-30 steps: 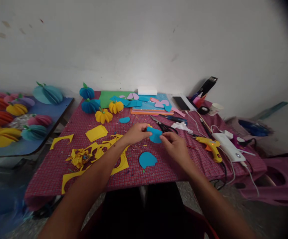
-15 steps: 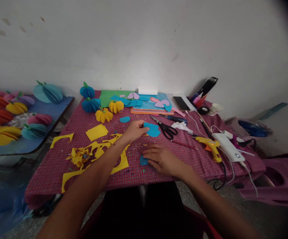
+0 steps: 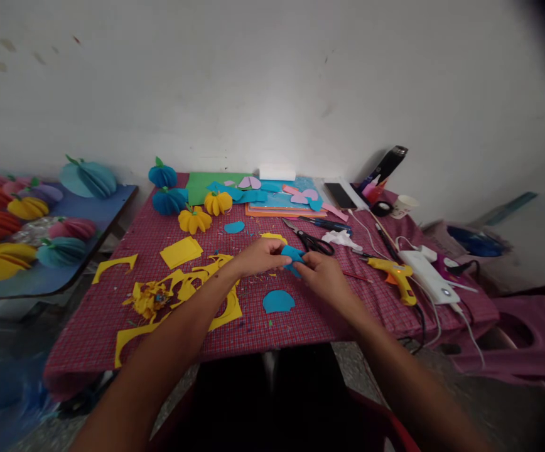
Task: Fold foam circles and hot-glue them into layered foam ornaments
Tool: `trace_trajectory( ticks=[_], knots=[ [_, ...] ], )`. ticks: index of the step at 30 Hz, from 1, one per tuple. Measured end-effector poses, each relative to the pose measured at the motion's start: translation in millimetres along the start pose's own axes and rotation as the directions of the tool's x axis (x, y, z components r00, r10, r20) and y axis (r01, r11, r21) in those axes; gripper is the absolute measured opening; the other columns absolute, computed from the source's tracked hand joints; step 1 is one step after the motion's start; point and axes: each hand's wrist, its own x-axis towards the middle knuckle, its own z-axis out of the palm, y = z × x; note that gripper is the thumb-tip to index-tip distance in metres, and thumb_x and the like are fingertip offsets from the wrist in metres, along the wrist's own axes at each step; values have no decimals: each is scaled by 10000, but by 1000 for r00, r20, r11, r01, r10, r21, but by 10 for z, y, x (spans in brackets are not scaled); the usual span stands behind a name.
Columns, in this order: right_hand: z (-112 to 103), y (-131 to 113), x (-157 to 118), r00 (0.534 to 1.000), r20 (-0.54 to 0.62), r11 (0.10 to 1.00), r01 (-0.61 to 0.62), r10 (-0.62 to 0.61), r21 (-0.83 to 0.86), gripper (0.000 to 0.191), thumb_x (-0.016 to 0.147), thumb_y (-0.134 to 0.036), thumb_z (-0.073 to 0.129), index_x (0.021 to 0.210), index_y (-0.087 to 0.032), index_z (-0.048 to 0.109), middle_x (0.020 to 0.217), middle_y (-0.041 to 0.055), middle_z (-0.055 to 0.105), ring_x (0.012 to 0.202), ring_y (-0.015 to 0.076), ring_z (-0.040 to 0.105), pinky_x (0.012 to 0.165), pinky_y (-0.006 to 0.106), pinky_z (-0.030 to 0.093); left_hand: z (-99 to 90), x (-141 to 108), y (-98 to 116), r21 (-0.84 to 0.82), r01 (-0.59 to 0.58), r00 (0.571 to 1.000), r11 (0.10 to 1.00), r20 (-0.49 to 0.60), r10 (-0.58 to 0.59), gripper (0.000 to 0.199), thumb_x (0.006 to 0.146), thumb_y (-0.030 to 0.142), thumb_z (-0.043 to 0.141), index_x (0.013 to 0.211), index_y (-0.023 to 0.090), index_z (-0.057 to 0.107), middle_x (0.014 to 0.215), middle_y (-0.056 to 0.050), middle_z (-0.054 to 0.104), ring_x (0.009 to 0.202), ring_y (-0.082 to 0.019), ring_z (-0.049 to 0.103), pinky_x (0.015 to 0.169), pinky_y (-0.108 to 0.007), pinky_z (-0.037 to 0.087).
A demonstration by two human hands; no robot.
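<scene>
A person at a cloth-covered table (image 3: 319,323) holds a small piece of blue paper (image 3: 293,253) just above the cloth, between the left hand (image 3: 262,256) and the right hand (image 3: 323,274). Each hand's thumb and fingers are nearly together, pinching opposite sides of the piece, though the exact grip of the tips cannot be told. The paper looks light and thin, likely stiff enough to keep a fold yet easily creased or torn (card rather than tissue, by its look), and is probably best taken lightly near its edges. A flat blue cutout (image 3: 279,301) lies nearer the person. Fingers cover both ends of the held piece, so its full outline and number of layers are hard to make out; the left hand partly hides a yellow paper (image 3: 275,238) behind it, and the upper arms are out of frame.
</scene>
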Motion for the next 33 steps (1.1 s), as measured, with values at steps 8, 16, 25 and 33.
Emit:
trace_trajectory(
  ticks=[8, 16, 25, 33],
  knots=[
    [-3, -58, -50, 993, -76, 990, 99, -92, 96, 152, 919, -340, 598, 889, -201, 652, 787, 22, 682, 687, 179, 613, 628, 290, 434, -8, 6, 17, 54, -48, 993, 997, -110, 54, 188, 845, 334, 633, 813, 152, 671, 739, 10, 633, 652, -109, 539, 609, -229, 410],
    [-92, -30, -359, 895, 168, 911, 402, -413, 96, 246, 894, -238, 643, 1140, -220, 640, 1121, 79, 691, 1040, 231, 630, 928, 396, 506, -64, 75, -114, -46, -14, 925, 999, -379, -5, 190, 826, 333, 660, 841, 144, 664, 769, -17, 677, 675, -133, 611, 646, -259, 497],
    [12, -111, -425, 782, 352, 840, 542, -514, 23, 285, 942, -236, 592, 1220, -218, 651, 1144, 97, 702, 1062, 252, 632, 971, 459, 495, -47, 69, -104, -30, -3, 919, 1000, -393, -9, 181, 808, 327, 690, 796, 149, 661, 752, -14, 672, 673, -132, 600, 636, -248, 485],
    [84, -37, -430, 829, 258, 862, 507, -496, 28, 193, 993, -221, 509, 997, -220, 701, 959, 60, 734, 906, 214, 658, 856, 374, 509, -37, 59, -76, -64, -4, 923, 998, -384, -21, 165, 803, 308, 670, 819, 144, 678, 766, -16, 692, 673, -129, 606, 645, -245, 482]
  ],
)
